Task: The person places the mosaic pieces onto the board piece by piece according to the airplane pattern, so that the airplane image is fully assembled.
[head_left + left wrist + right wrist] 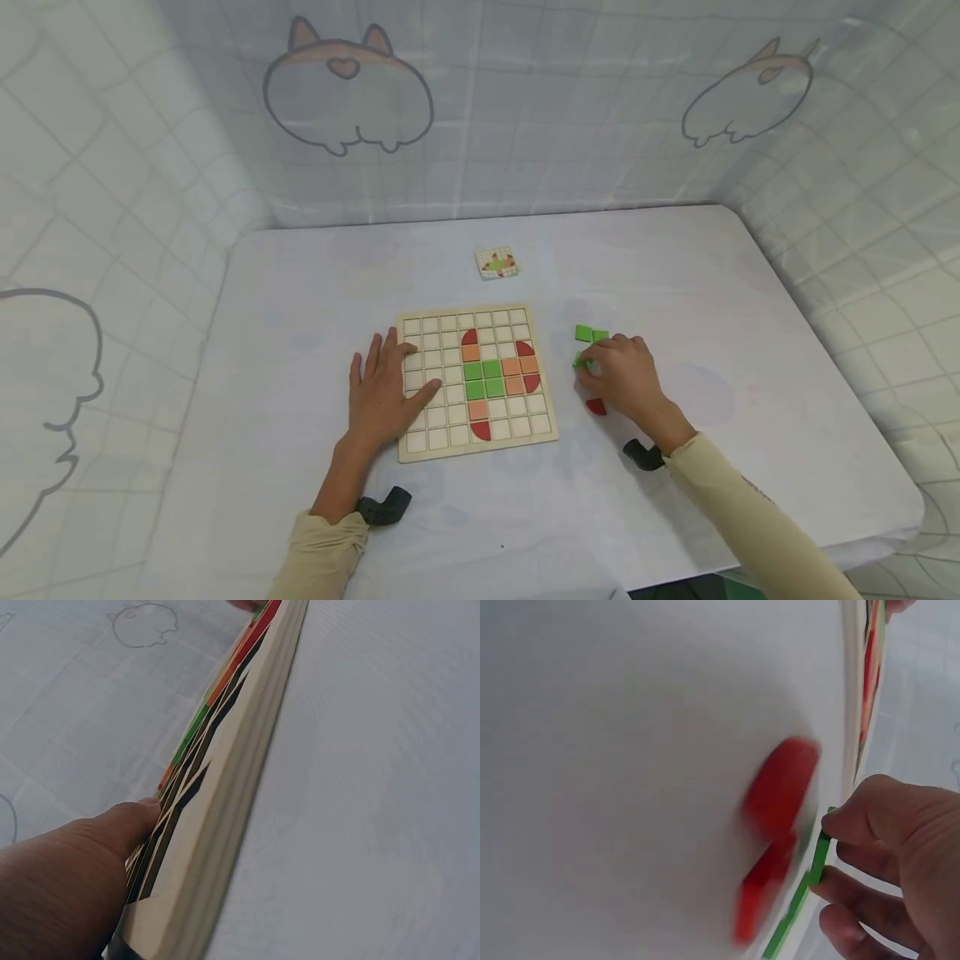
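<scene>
My left hand rests with spread fingers on the left side of a wooden grid board, thumb lying on its cells. In the board sit green squares, orange squares and red quarter-round pieces. Right of the board my right hand pinches a green square tile between thumb and fingertips, low over the table. Beside it lie another green tile and red pieces, blurred in the right wrist view. The palm hides some loose pieces from the head view.
A small pattern card lies behind the board on the white-covered table. A loose green square is beyond the right hand, and a red piece on its near side. Black wrist devices sit at both wrists.
</scene>
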`<state>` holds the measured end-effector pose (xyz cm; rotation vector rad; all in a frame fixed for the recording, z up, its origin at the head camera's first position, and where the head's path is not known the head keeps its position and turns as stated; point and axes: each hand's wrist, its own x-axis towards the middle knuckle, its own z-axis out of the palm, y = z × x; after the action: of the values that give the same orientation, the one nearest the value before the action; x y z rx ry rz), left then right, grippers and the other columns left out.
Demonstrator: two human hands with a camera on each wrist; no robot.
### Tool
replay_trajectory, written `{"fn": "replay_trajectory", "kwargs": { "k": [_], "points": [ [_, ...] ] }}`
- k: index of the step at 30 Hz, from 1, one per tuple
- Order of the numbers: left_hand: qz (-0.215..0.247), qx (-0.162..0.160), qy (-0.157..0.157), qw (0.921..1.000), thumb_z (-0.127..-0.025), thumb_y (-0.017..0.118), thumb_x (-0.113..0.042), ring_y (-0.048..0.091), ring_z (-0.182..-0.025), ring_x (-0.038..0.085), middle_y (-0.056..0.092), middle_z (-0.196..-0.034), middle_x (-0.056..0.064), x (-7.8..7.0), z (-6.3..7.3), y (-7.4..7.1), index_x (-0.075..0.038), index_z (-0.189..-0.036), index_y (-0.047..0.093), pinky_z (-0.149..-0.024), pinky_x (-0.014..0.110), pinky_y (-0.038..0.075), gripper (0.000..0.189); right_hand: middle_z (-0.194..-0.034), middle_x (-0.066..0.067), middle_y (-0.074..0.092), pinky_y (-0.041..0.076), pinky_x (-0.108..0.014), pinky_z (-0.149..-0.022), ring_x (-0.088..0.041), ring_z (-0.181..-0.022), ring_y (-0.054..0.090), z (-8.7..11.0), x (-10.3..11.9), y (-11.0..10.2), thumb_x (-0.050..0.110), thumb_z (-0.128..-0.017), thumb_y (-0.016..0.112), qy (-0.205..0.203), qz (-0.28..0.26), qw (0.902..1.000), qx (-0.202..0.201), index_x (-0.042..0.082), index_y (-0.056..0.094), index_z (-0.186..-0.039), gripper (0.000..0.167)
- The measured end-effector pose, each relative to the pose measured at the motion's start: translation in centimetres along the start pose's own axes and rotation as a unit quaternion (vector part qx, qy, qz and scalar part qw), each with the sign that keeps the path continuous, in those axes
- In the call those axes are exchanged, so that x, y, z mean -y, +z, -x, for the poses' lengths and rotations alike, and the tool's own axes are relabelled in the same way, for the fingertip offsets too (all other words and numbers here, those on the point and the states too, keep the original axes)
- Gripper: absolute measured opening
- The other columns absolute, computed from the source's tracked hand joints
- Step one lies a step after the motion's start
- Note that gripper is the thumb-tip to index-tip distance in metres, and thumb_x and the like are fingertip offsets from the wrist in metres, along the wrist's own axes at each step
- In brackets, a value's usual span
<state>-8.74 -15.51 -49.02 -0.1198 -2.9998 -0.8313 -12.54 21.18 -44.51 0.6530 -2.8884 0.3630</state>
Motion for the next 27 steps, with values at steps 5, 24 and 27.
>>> {"fn": "replay_trajectory", "kwargs": {
  "k": [5, 24, 27],
  "points": [
    [0.003, -0.004, 0.003, 1.0, -0.088, 0.061, -0.06, 0.004, -0.149, 0.032, 0.014, -0.162, 0.014, 0.1, 0.0, 0.0, -0.013, -0.135, 0.046, -0.113, 0.057, -0.002, 0.068, -0.086, -0.001, 0.073, 0.045, -0.043, -0.077, -0.024, -0.082, 0.064, -1.8, 2.0, 0.9, 0.018, -0.076, 0.08, -0.058, -0.024, 0.9979, -0.019, 0.014, 0.077, -0.082, 0.008],
    [0.003, -0.002, 0.007, 1.0, -0.089, 0.061, -0.06, 0.004, -0.149, 0.031, 0.013, -0.163, 0.014, -0.1, 0.1, 0.1, -0.014, -0.135, 0.046, -0.113, 0.057, -0.001, 0.067, -0.089, 0.009, 0.071, 0.034, -0.031, -0.066, -0.012, -0.078, 0.059, -6.7, 11.0, 4.3, 0.015, -0.082, 0.076, -0.25, -0.104, 0.9626, -0.014, 0.018, 0.077, -0.085, 0.005],
    [0.003, -0.002, 0.009, 1.0, -0.088, 0.061, -0.061, 0.004, -0.149, 0.032, 0.013, -0.163, 0.014, -0.2, 0.2, 0.1, -0.014, -0.136, 0.046, -0.113, 0.057, -0.001, 0.068, -0.089, 0.011, 0.07, 0.034, -0.03, -0.067, -0.01, -0.078, 0.058, -6.8, 11.4, 4.5, 0.016, -0.082, 0.077, -0.257, -0.092, 0.9622, 0.001, 0.02, 0.077, -0.086, 0.005]
  ]
}}
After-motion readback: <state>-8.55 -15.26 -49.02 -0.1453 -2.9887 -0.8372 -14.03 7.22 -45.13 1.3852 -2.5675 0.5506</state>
